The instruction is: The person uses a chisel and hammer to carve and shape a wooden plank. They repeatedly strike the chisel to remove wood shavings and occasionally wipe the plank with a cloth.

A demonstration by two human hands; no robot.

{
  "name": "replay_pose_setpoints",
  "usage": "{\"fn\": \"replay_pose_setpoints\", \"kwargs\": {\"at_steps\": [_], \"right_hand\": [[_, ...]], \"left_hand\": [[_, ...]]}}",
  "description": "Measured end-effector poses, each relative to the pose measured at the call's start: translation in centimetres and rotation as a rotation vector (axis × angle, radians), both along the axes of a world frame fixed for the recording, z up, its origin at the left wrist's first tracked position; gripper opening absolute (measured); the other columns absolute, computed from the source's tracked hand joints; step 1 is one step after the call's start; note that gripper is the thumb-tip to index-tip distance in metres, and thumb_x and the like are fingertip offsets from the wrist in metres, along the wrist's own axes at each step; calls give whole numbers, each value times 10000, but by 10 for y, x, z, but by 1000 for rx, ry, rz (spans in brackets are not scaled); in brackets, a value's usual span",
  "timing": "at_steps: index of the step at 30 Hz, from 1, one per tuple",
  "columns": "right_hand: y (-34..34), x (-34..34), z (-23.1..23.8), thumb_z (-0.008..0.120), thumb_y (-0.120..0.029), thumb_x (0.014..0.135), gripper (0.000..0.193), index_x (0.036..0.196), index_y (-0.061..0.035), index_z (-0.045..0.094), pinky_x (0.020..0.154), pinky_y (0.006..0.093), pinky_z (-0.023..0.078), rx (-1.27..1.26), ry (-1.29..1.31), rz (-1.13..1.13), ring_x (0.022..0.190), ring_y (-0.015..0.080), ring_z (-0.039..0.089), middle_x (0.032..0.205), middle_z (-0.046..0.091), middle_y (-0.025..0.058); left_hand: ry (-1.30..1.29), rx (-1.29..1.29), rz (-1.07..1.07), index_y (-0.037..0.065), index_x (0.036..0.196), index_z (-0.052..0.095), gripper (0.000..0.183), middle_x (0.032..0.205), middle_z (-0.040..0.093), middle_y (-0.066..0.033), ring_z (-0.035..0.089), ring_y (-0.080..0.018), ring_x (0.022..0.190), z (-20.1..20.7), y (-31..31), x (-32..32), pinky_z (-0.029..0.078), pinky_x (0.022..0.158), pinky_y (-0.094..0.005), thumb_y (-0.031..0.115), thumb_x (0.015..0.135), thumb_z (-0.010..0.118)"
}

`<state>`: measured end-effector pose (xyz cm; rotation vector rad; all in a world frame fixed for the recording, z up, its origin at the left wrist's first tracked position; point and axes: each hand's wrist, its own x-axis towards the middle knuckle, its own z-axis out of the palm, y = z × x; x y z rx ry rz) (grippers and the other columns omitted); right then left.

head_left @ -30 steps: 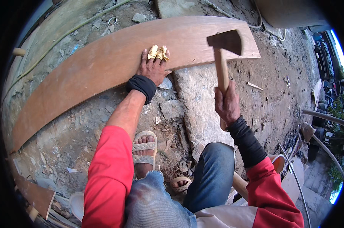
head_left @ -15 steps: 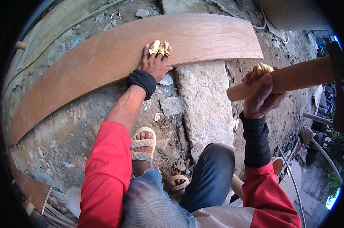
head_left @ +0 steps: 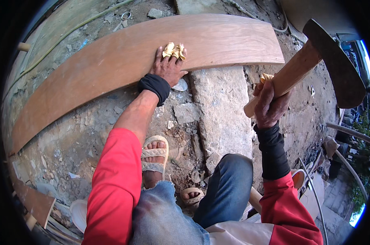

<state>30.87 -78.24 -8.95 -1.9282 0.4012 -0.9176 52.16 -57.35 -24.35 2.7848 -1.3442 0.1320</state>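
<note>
A long, curved reddish-brown wooden board [head_left: 111, 61] lies across rubble and a rough concrete slab [head_left: 222, 110]. My left hand [head_left: 168, 67] rests flat on it near its front edge, fingers stretched out, pale yellow wraps on some fingertips. On the right, my right hand [head_left: 271, 100] is closed round the lower handle of an axe [head_left: 297, 67], lifted above the ground beyond the board's right end. The axe has a thick wooden handle and a broad, dark metal head tilted up to the far right. Yellow wrapping also shows on the right hand's fingers.
My sandalled feet [head_left: 155, 153] stand on broken ground in front of the board. A pale hose [head_left: 66, 36] runs along the far left. A smaller brown board [head_left: 38, 204] lies at the lower left. Poles and plants [head_left: 358, 163] are at the right edge.
The axe has swung so its head rises into view at the upper right, its handle now steeper. My right hand has shifted slightly left. The left hand stays on the board.
</note>
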Motion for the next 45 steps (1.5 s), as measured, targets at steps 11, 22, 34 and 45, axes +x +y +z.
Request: {"fn": "replay_pose_setpoints", "kwargs": {"at_steps": [11,22,34,45], "right_hand": [[-6,-22,-66,611,-240,1020,320,1191,-47,422,577,570,503,-298,605,51,710,553,660,742,651,311],[-24,-34,-70,592,-254,1027,289,1153,-22,476,616,593,501,-345,854,168,787,575,653,813,653,335],[27,3,-42,600,-315,1070,258,1088,-79,497,433,276,478,285,960,342,522,108,553,738,572,34],[180,52,35,607,-355,1061,364,1224,-38,533,447,272,508,1089,1085,738,492,143,556,766,578,73]], "left_hand": [[-66,-159,-26,145,1632,289,820,1614,441,-141,339,-395,1525,-6,3,2,140,1266,-628,518,979,618],[42,-155,-2,123,1615,277,850,1625,396,-168,345,-396,1514,7,13,-8,181,1274,-565,409,935,699],[388,-782,553,48,1245,727,331,1085,749,-181,712,-325,967,0,194,-125,564,892,-424,205,956,686],[1046,-2066,1386,68,1552,376,846,1589,408,-217,524,-376,1345,-33,354,-39,536,1074,-488,504,934,755]]}}
